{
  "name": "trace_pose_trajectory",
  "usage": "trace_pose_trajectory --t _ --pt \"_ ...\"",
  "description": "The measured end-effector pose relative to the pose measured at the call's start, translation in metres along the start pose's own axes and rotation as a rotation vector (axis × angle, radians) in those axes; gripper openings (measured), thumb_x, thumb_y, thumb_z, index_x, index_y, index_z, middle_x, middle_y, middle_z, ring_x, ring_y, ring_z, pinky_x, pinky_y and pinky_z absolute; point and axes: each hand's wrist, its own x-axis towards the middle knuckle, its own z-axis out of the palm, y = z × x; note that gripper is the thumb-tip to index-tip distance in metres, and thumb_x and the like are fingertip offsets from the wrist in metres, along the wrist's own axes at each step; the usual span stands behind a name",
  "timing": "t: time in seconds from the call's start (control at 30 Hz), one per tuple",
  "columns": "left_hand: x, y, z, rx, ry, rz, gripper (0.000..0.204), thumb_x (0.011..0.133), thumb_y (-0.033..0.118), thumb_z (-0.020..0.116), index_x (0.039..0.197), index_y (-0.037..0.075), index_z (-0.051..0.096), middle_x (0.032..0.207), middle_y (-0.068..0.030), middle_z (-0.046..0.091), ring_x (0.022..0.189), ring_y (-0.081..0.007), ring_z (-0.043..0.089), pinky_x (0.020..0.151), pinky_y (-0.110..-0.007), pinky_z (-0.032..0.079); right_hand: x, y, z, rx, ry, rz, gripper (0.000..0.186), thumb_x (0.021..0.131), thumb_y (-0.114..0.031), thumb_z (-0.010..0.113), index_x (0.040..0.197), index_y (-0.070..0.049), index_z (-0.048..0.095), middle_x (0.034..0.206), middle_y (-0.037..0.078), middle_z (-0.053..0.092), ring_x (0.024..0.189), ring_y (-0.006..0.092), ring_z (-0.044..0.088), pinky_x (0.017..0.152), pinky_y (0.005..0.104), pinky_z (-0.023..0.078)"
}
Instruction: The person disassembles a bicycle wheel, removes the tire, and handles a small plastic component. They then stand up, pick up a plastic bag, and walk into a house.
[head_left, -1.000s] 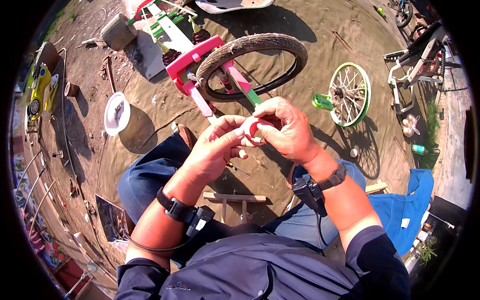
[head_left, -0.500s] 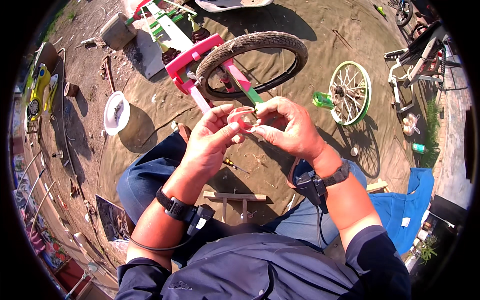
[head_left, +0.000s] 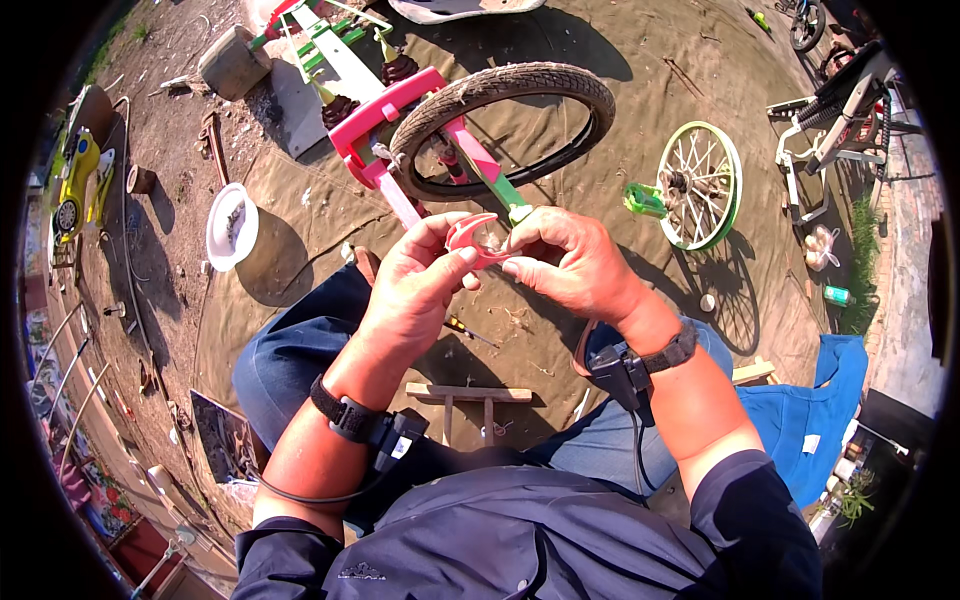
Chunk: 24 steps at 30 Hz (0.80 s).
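Note:
A small curved red-pink piece (head_left: 470,237) is held up between both hands. My left hand (head_left: 415,290) grips it with thumb and fingers closed on it. My right hand (head_left: 578,265) pinches at the piece's right side, where something small and pale shows, too small to tell. Just beyond my hands a pink and green bicycle frame (head_left: 400,90) lies with a black-tyred wheel (head_left: 590,130) at its end. A yellow-handled screwdriver (head_left: 462,328) lies below my hands between my legs.
A green-rimmed spoked wheel (head_left: 730,185) and green plastic part (head_left: 645,200) lie right. A white bowl (head_left: 232,255) and yellow toy car (head_left: 75,180) are left. A white metal frame (head_left: 830,150) stands upper right. Low wooden pieces (head_left: 470,394) and blue cloth (head_left: 805,420) are near me.
The red-pink piece has turned so its curved opening shows, and it has shifted left. My left hand has moved slightly leftward; my right fingers have shifted on the piece.

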Motion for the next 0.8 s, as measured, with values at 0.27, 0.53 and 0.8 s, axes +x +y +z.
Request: trace_pose_trajectory --t 0.27,0.53,0.8 --pt "-0.003 0.017 -0.007 0.059 0.126 -0.013 0.02 0.091 0.01 0.063 0.109 0.002 0.056 0.09 -0.005 0.064 0.075 -0.0083 0.06 0.059 -0.018 0.045 0.001 -0.004 -0.001 0.152 -0.107 0.267 0.02 0.09 -0.003 0.064 0.11 0.0 0.062 0.095 0.003 0.065 0.085 0.0083 0.061 0.075 0.0236 0.051" --pt "-0.047 0.169 -0.104 0.457 0.626 0.383 0.021 0.091 0.015 0.066 0.107 0.003 0.061 0.092 -0.0053 0.069 0.073 -0.0103 0.066 0.054 -0.018 0.044 0.001 0.005 -0.004 0.16 0.008 0.21 0.029 0.091 -0.008 0.065 0.118 0.001 0.059 0.092 0.005 0.064 0.08 0.0112 0.062 0.075 0.0261 0.053" --pt "-0.09 0.25 -0.25 0.601 1.158 0.305 0.043 0.091 0.033 0.068 0.12 0.003 0.057 0.116 -0.0154 0.064 0.093 -0.0229 0.068 0.068 -0.029 0.055 0.005 0.002 -0.002 0.145 0.039 0.227 0.025 0.088 -0.005 0.066 0.112 -0.004 0.062 0.086 -0.004 0.061 0.077 0.0046 0.055 0.069 0.0226 0.046"
